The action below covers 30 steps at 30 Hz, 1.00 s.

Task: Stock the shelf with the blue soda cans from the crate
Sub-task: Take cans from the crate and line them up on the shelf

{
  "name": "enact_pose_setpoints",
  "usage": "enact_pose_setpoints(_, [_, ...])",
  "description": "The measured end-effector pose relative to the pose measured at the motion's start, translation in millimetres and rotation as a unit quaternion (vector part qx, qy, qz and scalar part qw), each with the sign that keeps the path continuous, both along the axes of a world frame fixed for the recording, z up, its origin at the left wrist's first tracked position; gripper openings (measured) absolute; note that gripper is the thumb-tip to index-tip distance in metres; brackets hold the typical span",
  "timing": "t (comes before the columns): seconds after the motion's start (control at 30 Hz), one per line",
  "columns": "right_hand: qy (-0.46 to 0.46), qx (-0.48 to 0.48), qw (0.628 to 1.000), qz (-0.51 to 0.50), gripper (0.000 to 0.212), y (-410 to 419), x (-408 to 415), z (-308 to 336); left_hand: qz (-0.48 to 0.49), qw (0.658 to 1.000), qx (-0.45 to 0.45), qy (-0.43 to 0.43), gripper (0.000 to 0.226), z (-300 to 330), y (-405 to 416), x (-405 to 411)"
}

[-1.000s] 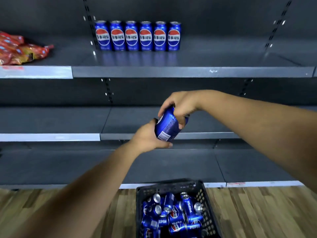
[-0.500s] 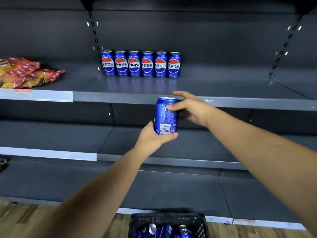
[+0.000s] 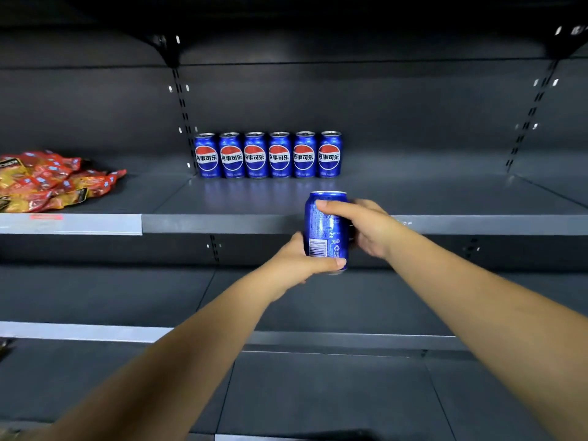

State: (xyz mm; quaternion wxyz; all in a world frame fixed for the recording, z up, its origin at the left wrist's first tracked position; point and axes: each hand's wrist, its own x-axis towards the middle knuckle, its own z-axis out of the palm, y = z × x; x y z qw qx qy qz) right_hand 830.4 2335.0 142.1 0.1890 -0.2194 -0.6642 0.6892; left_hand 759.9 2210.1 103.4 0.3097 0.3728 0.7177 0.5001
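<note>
An upright blue soda can [image 3: 326, 229] is held between both my hands in front of the shelf edge, barcode side toward me. My left hand [image 3: 299, 261] grips its lower part, thumb across the bottom front. My right hand [image 3: 366, 226] grips its upper right side, with a finger across the top front. A row of several blue soda cans [image 3: 267, 155] stands at the back of the grey shelf [image 3: 222, 223], logos facing out. The held can is lower than that row and near its right end. The crate is out of view.
Red and yellow snack bags [image 3: 47, 181] lie on the left part of the same shelf. To the right of the can row the shelf surface is bare. Two lower dark shelves [image 3: 318, 340] run below my arms. Slotted uprights stand at the back wall.
Both hands have lifted the can from above the crate and turned it upright, toward the shelf with the can row. The view rose, and the crate dropped out of sight.
</note>
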Motion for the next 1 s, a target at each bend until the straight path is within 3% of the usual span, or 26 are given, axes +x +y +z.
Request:
enact_pose_setpoints(0.13, [-0.013, 0.02, 0.999, -0.025, 0.055, -7, -10, 5, 0.043, 0.997, 0.059, 0.035, 0.056, 0, -1, -4])
enact_pose_setpoints(0.27, [-0.029, 0.02, 0.999, -0.012, 0.057, -20, -14, 3, 0.079, 0.993, 0.069, 0.06, 0.06, -11, -7, -8])
enact_pose_setpoints(0.43, [0.01, -0.039, 0.998, 0.055, 0.062, -23, -8, 2, 0.02, 0.996, 0.086, 0.011, 0.046, -9, -22, -15])
enact_pose_setpoints(0.57, [0.049, -0.104, 0.99, 0.085, 0.039, -25, -3, -1, -0.028, 0.995, 0.092, 0.004, 0.043, -3, -31, -20])
enact_pose_setpoints(0.7, [0.046, -0.081, 0.995, 0.035, 0.049, -36, -11, 1, -0.03, 0.995, 0.089, -0.027, 0.051, -4, -33, -17])
enact_pose_setpoints(0.83, [0.036, -0.048, 0.998, 0.018, 0.041, -49, -20, 3, -0.011, 0.995, 0.094, -0.039, 0.06, -7, -38, -12])
enact_pose_setpoints(1.0, [0.049, -0.052, 0.997, 0.033, 0.049, -63, -29, 5, 0.012, 0.987, 0.141, -0.078, 0.039, -1, -45, -19])
